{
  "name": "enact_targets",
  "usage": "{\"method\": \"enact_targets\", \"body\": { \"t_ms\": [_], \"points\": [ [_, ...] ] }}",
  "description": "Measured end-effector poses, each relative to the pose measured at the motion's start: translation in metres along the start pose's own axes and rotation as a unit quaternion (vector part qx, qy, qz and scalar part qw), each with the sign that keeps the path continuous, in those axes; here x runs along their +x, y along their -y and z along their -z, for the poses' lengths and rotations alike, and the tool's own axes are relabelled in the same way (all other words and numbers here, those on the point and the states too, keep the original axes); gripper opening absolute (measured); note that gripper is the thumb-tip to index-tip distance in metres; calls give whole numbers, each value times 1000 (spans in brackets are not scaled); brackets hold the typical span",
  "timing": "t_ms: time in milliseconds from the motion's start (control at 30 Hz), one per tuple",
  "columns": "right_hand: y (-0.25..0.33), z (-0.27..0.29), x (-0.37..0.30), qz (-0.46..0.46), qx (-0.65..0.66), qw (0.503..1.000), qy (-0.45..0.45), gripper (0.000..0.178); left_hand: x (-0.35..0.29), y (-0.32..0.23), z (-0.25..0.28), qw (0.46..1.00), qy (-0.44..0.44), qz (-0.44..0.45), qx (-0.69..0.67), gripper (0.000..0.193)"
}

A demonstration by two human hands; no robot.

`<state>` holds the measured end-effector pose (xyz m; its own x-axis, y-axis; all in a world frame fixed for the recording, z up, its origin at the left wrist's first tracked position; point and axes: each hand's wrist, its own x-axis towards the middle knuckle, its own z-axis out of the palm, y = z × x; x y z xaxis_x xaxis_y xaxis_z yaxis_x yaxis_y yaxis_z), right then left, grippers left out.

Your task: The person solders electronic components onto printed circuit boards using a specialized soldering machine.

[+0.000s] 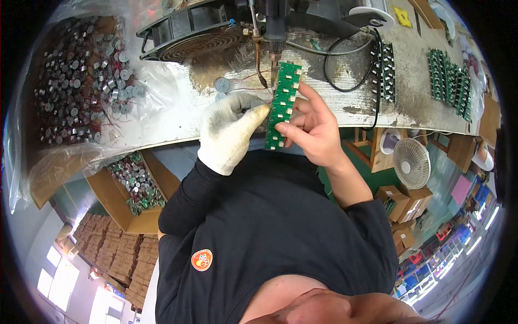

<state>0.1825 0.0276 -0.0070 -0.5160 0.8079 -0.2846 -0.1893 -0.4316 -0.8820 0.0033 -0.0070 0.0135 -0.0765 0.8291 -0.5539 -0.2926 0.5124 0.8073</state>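
My bare right hand point(315, 127) grips a long green circuit board point(285, 92) by its right edge, thumb on its face. A row of small white connectors runs along the board, which is held upright and slightly tilted under the soldering head point(275, 32). My left hand point(229, 127), in a stained white glove, is closed in a pinch at the board's left edge. A bit of thin red wire point(269, 101) shows at its fingertips. Just beyond the glove lie grey round discs point(222, 84) with thin wires; one is partly hidden by the glove.
Many wired discs point(75, 81) pile up at the left on plastic sheeting. A black fan point(199, 43) stands at the back. A looped black cable point(329, 70) and rows of green boards point(450, 81) lie to the right. Below the table's left side is a filled cardboard box point(137, 189).
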Motion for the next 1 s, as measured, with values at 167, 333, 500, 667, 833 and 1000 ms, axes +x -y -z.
{"method": "enact_targets", "body": {
  "t_ms": [167, 333, 500, 667, 833, 1000],
  "points": [
    [-1, -1, 1, 12, 1, 1000, -5, 71, 1, 2, 1, 1000, 3, -10, -11, 20],
    [1, -2, 1, 19, 7, 1000, -1, 70, 0, -1, 0, 1000, -5, -6, -14, 18],
    [2, -2, 2, 18, 3, 1000, 0, 70, 0, -1, -1, 1000, -13, -21, -16, 16],
    [-3, 2, -1, 8, -8, 1000, 9, 75, 2, 3, -1, 1000, -11, -7, -6, 19],
    [-6, 0, -1, 12, 3, 1000, -1, 71, 1, 5, 0, 1000, -14, -8, 4, 19],
    [-5, -3, -1, 8, -3, 1000, 2, 72, 1, 2, -2, 999, -23, -23, -23, 18]
  ]
}}
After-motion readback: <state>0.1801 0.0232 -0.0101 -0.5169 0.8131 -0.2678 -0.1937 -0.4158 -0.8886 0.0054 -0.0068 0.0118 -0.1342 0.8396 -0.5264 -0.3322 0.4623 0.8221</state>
